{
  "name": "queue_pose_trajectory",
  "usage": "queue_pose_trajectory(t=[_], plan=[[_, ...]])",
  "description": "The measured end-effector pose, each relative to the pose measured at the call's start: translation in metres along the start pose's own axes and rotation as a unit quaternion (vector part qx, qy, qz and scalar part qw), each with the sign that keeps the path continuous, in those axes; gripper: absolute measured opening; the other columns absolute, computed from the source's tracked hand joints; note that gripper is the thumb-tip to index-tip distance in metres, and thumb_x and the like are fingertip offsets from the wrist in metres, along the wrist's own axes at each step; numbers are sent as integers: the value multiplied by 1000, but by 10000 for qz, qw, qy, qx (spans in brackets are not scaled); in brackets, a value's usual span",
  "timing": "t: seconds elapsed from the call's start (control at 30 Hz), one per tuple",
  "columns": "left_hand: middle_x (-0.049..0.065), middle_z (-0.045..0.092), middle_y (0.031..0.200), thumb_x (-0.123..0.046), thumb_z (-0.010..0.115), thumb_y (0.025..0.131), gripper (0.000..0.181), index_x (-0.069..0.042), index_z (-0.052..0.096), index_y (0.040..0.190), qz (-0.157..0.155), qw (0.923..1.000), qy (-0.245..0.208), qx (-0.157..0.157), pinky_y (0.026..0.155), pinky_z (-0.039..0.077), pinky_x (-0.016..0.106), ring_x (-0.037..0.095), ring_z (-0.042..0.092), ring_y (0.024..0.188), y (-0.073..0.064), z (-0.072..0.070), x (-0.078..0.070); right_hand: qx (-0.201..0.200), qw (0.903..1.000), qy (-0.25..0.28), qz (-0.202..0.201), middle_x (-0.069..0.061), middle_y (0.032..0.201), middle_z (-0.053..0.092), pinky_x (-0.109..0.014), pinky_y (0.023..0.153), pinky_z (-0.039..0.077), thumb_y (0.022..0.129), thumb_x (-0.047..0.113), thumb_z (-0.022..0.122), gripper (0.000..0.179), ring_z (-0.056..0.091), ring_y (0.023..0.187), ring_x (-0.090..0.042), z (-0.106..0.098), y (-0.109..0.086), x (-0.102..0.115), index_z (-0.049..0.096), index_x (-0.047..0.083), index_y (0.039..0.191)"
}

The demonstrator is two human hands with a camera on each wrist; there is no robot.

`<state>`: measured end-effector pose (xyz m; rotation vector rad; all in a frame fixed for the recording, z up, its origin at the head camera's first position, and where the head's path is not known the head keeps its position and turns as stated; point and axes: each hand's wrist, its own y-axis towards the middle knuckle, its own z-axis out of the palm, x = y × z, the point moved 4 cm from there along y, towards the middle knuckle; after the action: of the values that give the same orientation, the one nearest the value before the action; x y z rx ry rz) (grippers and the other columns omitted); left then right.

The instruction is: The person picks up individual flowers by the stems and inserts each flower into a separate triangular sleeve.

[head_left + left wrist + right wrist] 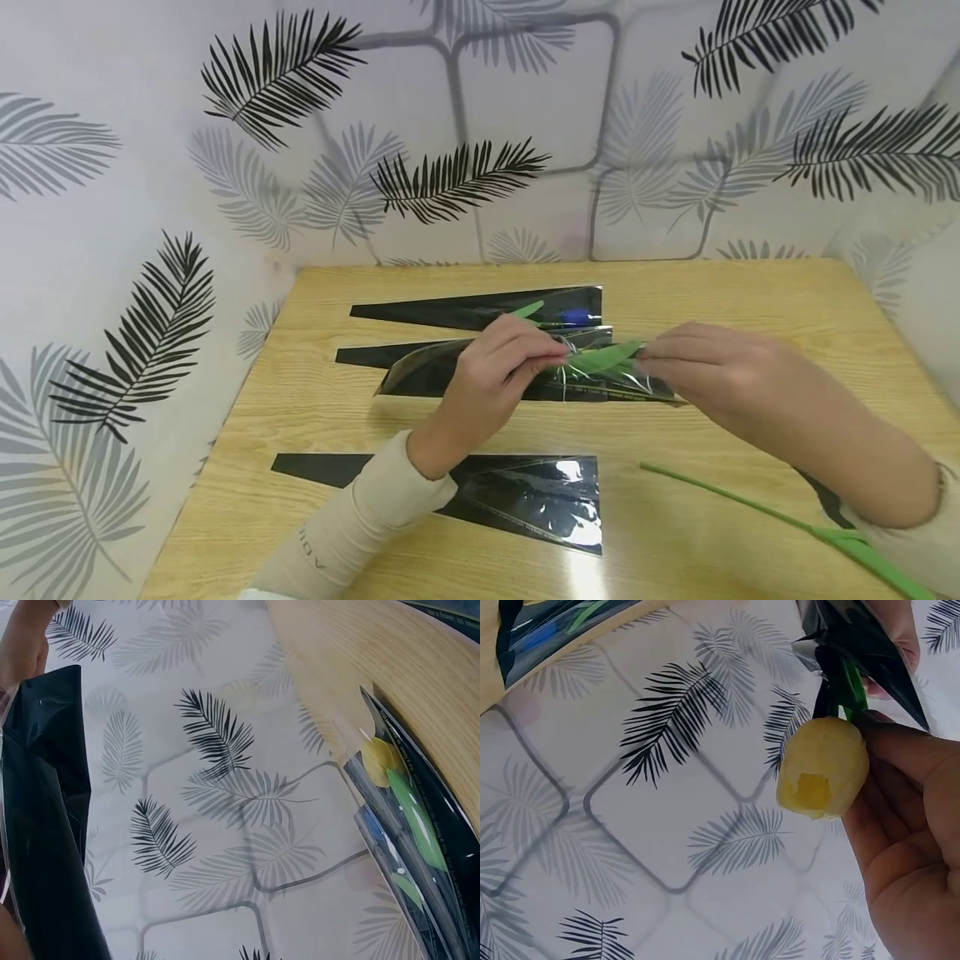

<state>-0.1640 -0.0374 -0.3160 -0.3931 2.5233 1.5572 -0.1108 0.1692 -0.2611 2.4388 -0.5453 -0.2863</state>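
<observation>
My left hand (495, 375) pinches the edge of a black, clear-fronted flower sleeve (427, 375), held over the table. Inside the sleeve's wide end lies a green leaf (600, 358). At that end, my right hand (727, 367) pinches an artificial yellow tulip (825, 769) just below its bloom. The right wrist view shows the bloom outside the sleeve, with its green stem running in between the film layers. In the left wrist view the sleeve's dark back (49, 810) fills the left side.
Behind, two sleeves hold flowers: one a blue bloom (577, 317), the other a yellow tulip (381, 761). A flat black sleeve (540, 500) lies nearer me. At front right is a loose green stem (727, 492) with leaves. Patterned wall covering (525, 217) borders the wooden table (750, 292).
</observation>
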Motion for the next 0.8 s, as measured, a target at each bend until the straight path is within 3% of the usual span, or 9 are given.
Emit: queue_pose_trajectory(t=[0.13, 0.3, 0.47, 0.63, 0.8], plan=[[5, 63, 90, -2, 68, 84, 9, -1, 69, 92, -50, 9999, 151, -20, 77, 48, 20, 14, 56, 87, -1, 1, -1, 84, 9991, -354, -221, -8, 94, 67, -36, 69, 54, 105, 18, 25, 48, 63, 87, -23, 7, -1, -3, 69, 1, 98], [5, 64, 89, -2, 68, 83, 8, -1, 69, 91, -230, 9995, 226, -7, 79, 48, 20, 14, 56, 87, -3, 3, 0, -69, 9979, -314, -555, -7, 91, 68, -34, 67, 55, 104, 15, 29, 44, 64, 84, -22, 21, -8, -6, 70, 2, 93], [4, 64, 90, -4, 67, 85, 7, -2, 69, 91, -371, 9991, 171, 62, 80, 47, 20, 13, 56, 90, -6, 7, 1, -46, 9984, -202, -517, -8, 88, 68, -37, 69, 54, 104, 14, 30, 44, 65, 83, -24, 31, -16, -7, 70, 1, 92], [4, 63, 93, -5, 66, 86, 8, -2, 68, 92, -463, 9986, 19, 237, 83, 47, 20, 11, 55, 93, -6, 11, 1, -465, 9963, -125, -713, -8, 87, 69, -34, 67, 55, 102, 14, 36, 39, 66, 79, -23, 32, -17, -6, 71, 1, 87], [4, 63, 95, -8, 65, 87, 9, -3, 68, 93, -450, 9977, 267, 434, 86, 46, 18, 10, 55, 94, -6, 14, 0, -651, 9950, 4, -758, -9, 83, 69, -34, 63, 55, 102, 15, 38, 40, 66, 74, -24, 35, -17, -6, 70, 1, 82]])
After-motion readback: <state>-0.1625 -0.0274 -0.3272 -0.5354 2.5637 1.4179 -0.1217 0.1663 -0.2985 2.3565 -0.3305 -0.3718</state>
